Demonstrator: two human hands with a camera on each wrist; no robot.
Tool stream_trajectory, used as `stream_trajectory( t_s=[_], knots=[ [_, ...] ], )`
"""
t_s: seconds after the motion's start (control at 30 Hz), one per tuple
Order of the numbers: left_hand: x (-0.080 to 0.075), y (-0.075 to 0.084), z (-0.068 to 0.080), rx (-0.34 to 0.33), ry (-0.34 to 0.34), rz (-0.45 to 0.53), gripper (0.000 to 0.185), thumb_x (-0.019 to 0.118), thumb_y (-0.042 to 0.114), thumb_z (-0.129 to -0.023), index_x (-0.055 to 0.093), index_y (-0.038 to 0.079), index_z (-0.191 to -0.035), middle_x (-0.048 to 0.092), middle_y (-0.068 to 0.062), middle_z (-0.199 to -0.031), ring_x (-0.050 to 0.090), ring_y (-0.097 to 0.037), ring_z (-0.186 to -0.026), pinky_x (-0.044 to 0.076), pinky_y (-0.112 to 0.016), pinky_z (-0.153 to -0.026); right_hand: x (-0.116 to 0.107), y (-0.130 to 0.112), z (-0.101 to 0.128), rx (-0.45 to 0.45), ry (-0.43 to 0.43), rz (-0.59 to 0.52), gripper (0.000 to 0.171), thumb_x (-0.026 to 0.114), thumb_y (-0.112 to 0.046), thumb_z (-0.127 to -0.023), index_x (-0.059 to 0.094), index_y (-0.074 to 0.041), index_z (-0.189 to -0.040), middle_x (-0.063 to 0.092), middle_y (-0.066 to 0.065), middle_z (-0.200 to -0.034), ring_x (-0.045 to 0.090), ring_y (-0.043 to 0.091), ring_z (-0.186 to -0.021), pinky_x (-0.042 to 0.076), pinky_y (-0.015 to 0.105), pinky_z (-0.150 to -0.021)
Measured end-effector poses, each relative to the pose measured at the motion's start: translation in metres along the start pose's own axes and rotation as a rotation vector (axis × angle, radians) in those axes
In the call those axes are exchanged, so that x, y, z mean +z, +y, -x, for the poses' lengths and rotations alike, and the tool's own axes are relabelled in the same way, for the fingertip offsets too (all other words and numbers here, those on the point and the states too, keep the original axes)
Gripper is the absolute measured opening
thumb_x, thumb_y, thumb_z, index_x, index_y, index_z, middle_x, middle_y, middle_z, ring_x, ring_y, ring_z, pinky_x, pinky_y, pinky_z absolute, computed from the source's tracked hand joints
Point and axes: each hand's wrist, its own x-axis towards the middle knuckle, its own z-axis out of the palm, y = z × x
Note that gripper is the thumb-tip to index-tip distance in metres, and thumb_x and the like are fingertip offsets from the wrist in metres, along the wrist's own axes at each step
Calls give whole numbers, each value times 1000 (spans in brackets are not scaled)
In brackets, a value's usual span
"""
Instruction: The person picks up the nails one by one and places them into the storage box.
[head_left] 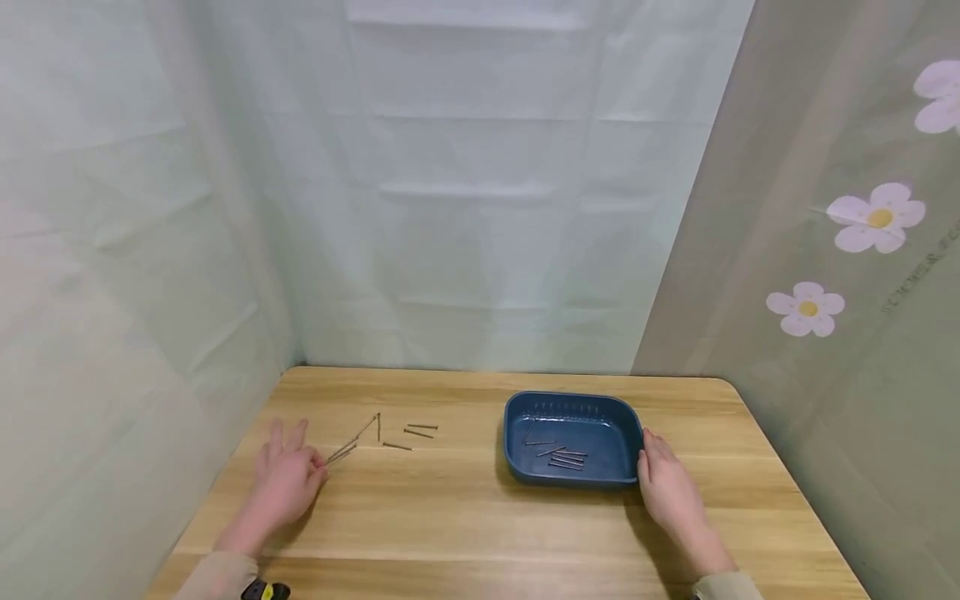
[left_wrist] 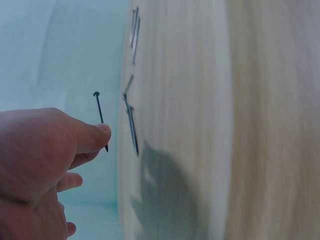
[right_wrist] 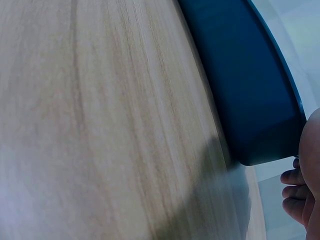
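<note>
Near the left edge of the table, the left hand is pinching a nail close to its point, other fingers standing apart — probably avoiding the loose nails lying toward the far edge. Right of centre, the tray is holding more nails — the right hand is resting along its right end, fingers together, seemingly steadying it.

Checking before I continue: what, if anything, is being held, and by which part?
The left hand pinches a nail near its pointed end; the right hand rests against the blue tray.
</note>
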Motion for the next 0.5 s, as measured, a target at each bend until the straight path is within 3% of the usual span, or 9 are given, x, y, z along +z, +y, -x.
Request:
stream_trajectory(
  t_s=[0.17,0.5],
  knots=[
    [4,25,-7,48,21,24,22,82,6,-89,64,14,-79,36,-43,-158,9,-71,-150,18,-86,-110,1,0,4,2,-1,-5,47,49,-11,-111,48,17,-149,51,36,-151,49,53,-142,40,65,-115],
    [15,90,-29,101,11,161,25,83,6,-91,65,20,-81,36,-35,-164,5,-63,-156,12,-83,-114,0,-1,2,-5,16,4,47,51,-11,-110,49,17,-148,53,36,-150,50,53,-141,42,65,-114]
  ],
)
